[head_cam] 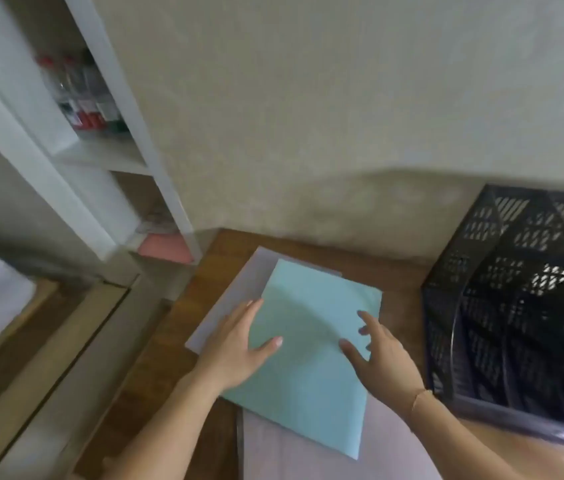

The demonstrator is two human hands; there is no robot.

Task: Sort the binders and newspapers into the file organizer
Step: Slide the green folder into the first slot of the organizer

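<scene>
1. The light blue binder [311, 344] lies flat and skewed on top of a pale grey binder [225, 299], with another pale sheet [308, 459] showing beneath it at the near edge; the stack sits on the wooden tabletop [176, 368], left of the organizer.
2. The left hand [239, 355] rests at the blue binder's left edge, its fingers straight and its thumb lying on the cover. It holds nothing.
3. The right hand [380, 358] is over the binder's right part with its fingers spread and loosely bent; whether the tips touch the cover I cannot tell. It grips nothing.
4. The step in hand looks like picking up the blue binder. To do it well, slide the fingers under both long edges so only the top binder lifts, then turn it upright before carrying it right.
5. The black mesh file organizer [515, 306] stands at the right on the tabletop, near the binder but apart from it.
6. The organizer's right side runs out of view, and its slots are too dark to tell what they contain. No newspaper can be made out for certain. The whole picture is soft, and the bottles [79, 95] on the white shelf [107, 157] are blurred.
</scene>
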